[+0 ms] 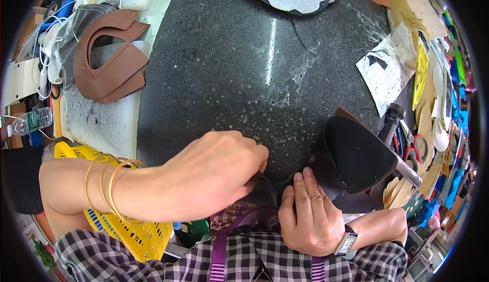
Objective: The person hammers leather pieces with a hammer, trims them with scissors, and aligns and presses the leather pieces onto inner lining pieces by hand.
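A dark brown leather piece [351, 157] lies at the near edge of a black speckled stone slab [229, 68], curling up on its right side. My left hand [216, 172], with thin gold bangles on the wrist, is closed in a fist over the leather's near left part; what its fingers pinch is hidden. My right hand [305, 216], with a watch on the wrist, lies flat with fingers together, pressing the leather's near edge down.
Brown cut leather pieces [109, 60] are stacked on a white board at the left. A yellow plastic basket [127, 226] sits below my left arm. A hammer [400, 152], red-handled scissors [415, 149], a paper sheet [384, 75] and pattern pieces crowd the right.
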Motion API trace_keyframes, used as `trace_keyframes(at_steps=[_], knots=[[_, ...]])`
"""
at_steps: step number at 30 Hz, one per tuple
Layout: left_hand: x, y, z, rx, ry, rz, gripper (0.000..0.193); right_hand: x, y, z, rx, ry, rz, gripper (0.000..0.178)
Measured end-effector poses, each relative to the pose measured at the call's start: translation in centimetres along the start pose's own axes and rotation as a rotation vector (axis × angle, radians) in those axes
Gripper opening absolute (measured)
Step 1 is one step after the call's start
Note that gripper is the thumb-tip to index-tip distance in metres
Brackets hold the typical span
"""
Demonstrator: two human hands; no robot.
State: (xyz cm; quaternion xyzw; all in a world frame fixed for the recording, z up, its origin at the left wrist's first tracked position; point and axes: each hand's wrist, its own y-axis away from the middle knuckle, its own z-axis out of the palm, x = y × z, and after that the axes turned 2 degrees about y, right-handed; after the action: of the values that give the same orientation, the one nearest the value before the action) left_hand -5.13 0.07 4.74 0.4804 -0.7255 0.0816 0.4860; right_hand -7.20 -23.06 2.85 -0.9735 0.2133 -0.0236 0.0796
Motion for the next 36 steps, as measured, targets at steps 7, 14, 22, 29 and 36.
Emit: trace_keyframes(at_steps=[7,14,22,29,36], knots=[[0.9,-0.7,-0.7,-0.127,0.087,-0.171,0.019,0.2,-0.8,-0.6,-0.003,-0.115,0.089,0.009],[-0.4,-0.4,-0.6,-0.116,-0.006,-0.072,0.02,-0.4,-0.7,0.5,0.021,-0.022,0.03,0.011],[-2.8,0.8,1.3,0.04,-0.535,0.642,0.023,-2.3,0.6,0.5,-0.052,0.092,-0.015,0.009],[-4.5,0.6,1.9,0.177,-0.815,0.985,0.022,0.0,0.2,0.5,0.016,-0.22,-0.105,0.015],[-5.0,0.8,1.8,0.193,-0.693,0.907,0.021,0.1,-0.2,0.7,-0.003,-0.31,-0.12,0.011]])
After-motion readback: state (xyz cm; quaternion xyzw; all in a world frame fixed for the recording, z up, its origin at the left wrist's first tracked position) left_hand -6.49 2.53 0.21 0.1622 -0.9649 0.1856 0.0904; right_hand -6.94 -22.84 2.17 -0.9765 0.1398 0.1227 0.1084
